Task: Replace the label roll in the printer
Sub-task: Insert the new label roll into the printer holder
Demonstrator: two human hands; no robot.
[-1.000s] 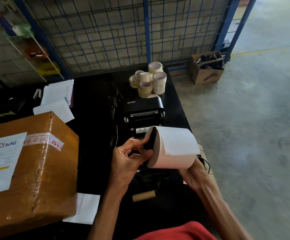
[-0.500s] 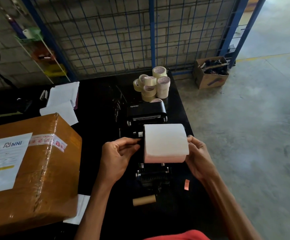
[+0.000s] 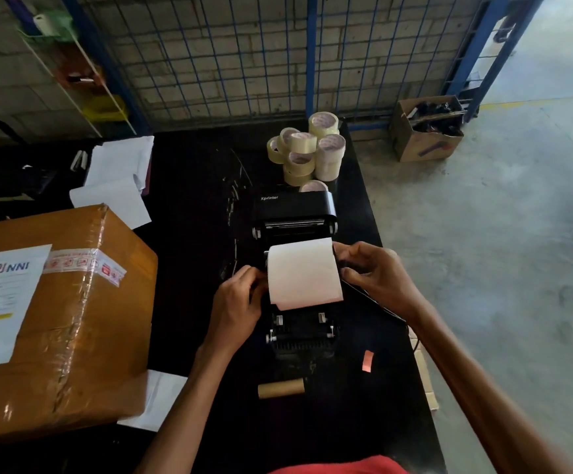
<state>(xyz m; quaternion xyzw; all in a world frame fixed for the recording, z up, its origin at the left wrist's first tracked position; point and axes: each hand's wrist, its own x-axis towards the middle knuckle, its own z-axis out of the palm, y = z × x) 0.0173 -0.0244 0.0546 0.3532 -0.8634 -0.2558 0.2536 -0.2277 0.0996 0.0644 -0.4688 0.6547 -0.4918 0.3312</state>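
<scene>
The label roll [image 3: 303,273] is gripped at its two ends by the left hand [image 3: 237,302] and right hand [image 3: 372,275]. It has been lowered from mid-air into the open printer [image 3: 295,213], apparently seated. One cardboard core [image 3: 281,388] lies at 6 o'clock; about seven tape rolls [image 3: 307,148] are stacked at 12.

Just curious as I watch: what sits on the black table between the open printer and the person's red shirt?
In the head view, an empty cardboard core lies on its side there, just below the printer; a small pink scrap lies farther right.
</scene>
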